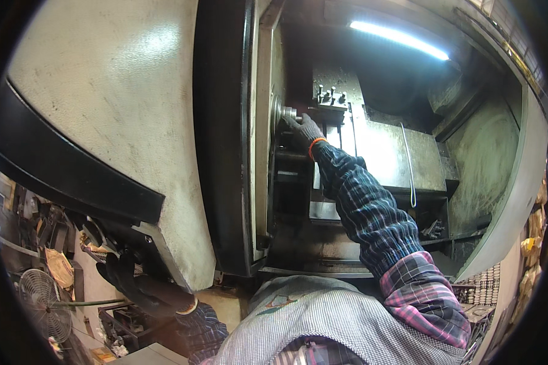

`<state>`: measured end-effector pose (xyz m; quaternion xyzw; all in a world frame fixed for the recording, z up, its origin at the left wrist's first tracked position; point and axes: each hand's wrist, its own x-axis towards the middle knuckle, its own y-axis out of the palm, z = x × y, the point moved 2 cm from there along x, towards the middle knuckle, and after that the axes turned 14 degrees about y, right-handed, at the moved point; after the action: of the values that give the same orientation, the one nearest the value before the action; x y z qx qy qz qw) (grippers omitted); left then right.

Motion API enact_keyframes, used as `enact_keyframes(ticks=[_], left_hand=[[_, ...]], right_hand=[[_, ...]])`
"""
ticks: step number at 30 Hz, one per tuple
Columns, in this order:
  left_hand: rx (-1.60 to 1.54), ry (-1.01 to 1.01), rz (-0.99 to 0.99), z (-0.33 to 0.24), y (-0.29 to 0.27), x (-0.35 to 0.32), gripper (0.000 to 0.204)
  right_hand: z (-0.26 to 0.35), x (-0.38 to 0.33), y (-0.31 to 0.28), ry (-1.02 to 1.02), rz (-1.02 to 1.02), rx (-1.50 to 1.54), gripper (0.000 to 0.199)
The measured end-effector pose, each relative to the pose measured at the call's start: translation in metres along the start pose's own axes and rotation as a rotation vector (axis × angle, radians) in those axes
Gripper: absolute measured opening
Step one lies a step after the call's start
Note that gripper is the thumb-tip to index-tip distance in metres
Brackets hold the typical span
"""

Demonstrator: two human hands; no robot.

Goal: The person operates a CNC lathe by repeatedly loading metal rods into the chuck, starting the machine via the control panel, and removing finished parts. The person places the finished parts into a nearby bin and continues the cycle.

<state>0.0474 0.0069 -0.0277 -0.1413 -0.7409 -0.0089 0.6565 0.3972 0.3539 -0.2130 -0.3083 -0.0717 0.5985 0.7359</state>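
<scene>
My right hand (305,127), in a grey glove with an orange cuff, reaches into the lathe. Its fingers close on a small round metal part (291,112) at the chuck (277,115); the glove hides some of the grip. Just beyond that hand stands a tool post (332,98) with several upright bolts. Low on the left, my left hand (128,281) wears a dark glove and has its fingers apart beside the lower edge of the machine's front panel (155,255). Nothing shows in its fingers, though shadow dims them.
A light-coloured machine cover (115,91) fills the left, next to a black upright door edge (222,140). Inside the lathe, a long thin hooked rod (410,164) lies over the metal slide cover (386,152). A lamp (399,40) shines above. A fan (44,304) stands at the lower left.
</scene>
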Motion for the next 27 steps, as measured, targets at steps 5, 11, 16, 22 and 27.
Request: enact_keyframes(ticks=[5,11,16,22,27], left_hand=[[-0.041,0.135,0.2,-0.001,-0.011,0.008,0.046],[-0.045,0.12,0.227,-0.005,-0.011,0.014,0.046],[-0.108,0.021,0.062,-0.026,-0.004,0.005,0.047],[-0.615,0.62,0.42,-0.106,0.011,-0.003,0.04],[-0.636,0.434,0.789,-0.191,0.122,-0.078,0.041]], right_hand=[[0.012,-0.01,-0.006,0.01,0.021,-0.22,0.097],[0.022,-0.081,-0.043,-0.143,0.054,-0.189,0.089],[-0.024,-0.216,-0.09,-0.163,0.236,-0.531,0.064],[-0.093,-0.29,-0.057,-0.21,0.143,-0.767,0.063],[-0.118,-0.308,-0.037,-0.182,0.056,-0.739,0.046]])
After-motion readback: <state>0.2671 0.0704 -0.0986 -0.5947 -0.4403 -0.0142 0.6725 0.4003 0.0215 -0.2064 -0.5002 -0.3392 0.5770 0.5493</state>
